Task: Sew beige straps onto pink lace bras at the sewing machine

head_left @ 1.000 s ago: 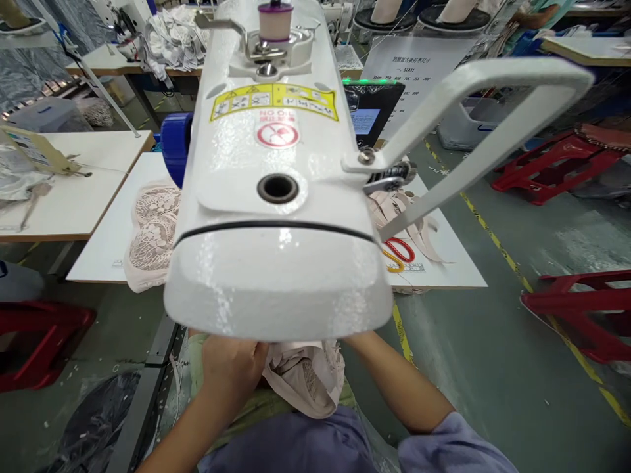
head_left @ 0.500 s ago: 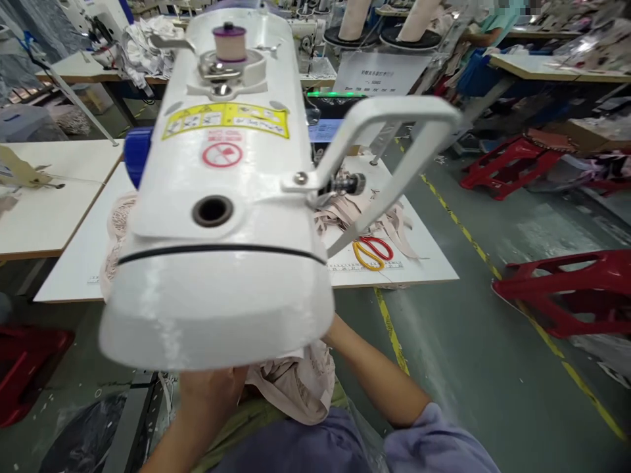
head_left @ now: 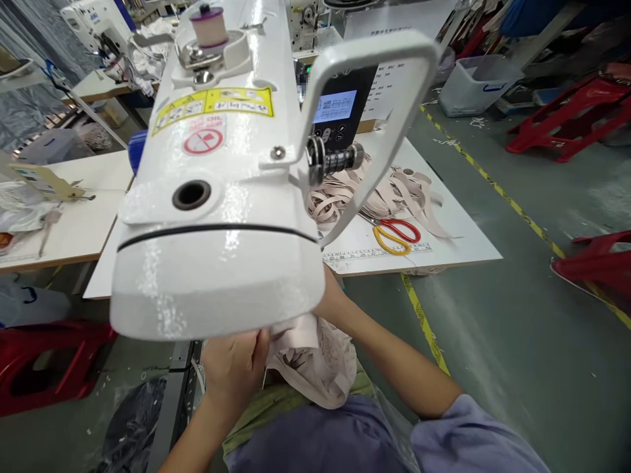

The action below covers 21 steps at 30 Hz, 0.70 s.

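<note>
A white sewing machine [head_left: 217, 282] fills the middle of the head view, its head hiding the needle area. Below its front edge my left hand [head_left: 234, 364] is closed, thumb against fingers, on the edge of a beige lace-trimmed fabric piece [head_left: 313, 374]. The fabric hangs in loose folds over my lap, beside that hand. Of my right hand [head_left: 329, 297] only the wrist side shows at the machine head's right edge; its fingers are hidden behind the head, and I cannot tell what they hold.
On the white table [head_left: 463, 249] right of the machine lie beige fabric strips [head_left: 389, 190] and scissors [head_left: 399, 235] with red and yellow handles, near a printed ruler scale. A control panel [head_left: 340, 108] stands behind. Red stools [head_left: 576, 125] are on the floor at both sides.
The camera view has shifted, so more of my left hand and the fabric shows below the machine head. My left hand still grips the fabric; the right hand stays behind the head.
</note>
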Available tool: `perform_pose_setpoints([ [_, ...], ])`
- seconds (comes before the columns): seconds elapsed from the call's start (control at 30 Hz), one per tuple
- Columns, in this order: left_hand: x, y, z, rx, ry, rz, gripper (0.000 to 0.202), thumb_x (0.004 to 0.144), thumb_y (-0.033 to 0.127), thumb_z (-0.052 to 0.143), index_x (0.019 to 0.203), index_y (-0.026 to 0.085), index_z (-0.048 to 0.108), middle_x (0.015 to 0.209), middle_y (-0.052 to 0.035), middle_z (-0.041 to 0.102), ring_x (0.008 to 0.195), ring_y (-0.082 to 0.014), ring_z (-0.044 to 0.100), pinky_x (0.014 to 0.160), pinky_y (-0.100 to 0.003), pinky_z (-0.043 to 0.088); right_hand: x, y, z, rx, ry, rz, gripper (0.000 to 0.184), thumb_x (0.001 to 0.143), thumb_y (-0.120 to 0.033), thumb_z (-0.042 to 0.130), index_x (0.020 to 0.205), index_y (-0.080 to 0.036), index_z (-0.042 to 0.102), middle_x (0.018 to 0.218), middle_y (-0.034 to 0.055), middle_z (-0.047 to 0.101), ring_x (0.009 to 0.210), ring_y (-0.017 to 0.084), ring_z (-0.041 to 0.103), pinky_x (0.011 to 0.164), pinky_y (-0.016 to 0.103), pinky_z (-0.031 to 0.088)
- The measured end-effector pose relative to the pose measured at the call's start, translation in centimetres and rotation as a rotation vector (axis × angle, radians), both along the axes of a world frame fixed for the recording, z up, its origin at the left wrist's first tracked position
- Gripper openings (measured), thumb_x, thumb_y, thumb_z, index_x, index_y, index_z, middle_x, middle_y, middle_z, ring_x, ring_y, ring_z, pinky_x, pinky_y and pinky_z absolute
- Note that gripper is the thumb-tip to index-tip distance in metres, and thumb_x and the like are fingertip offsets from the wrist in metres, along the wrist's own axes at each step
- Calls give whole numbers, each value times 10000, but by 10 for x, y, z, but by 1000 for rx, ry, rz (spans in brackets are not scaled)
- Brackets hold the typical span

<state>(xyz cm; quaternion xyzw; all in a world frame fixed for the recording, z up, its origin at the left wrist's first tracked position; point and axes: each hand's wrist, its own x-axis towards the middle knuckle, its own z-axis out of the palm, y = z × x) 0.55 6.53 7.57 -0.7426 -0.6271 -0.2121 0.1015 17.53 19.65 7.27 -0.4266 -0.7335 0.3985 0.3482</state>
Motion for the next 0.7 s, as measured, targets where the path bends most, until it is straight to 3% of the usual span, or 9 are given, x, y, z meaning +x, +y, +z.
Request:
perform_pose_setpoints([
  [0.33, 18, 10, 5, 53, -30, -87, 238, 998, 260, 542, 883, 196, 740, 527, 20, 621, 456, -163, 550, 516, -333, 276, 5, 7, 1, 18, -41, 47, 276, 928, -297, 499, 668, -209, 529, 632, -7, 568, 594, 151, 494, 565, 265, 316],
  [0.5, 25, 12, 3, 95, -73, -148, 122, 972, 212, 586, 981, 184, 705, 586, 17, 663, 495, -168, 593, 546, -341, 292, 8, 6, -5, -11, 20, 39, 254, 929, -346, 496, 741, -204, 594, 675, -14, 605, 600, 143, 492, 580, 261, 309],
  [0.7, 33, 13, 9, 102, -102, -188, 121, 970, 160, 577, 1057, 177, 659, 585, 37, 651, 492, -158, 593, 541, -339, 300, 13, 8, -12, -37, 25, 30, 201, 935, -334, 526, 866, -202, 660, 705, -14, 652, 614, 150, 521, 591, 264, 315],
])
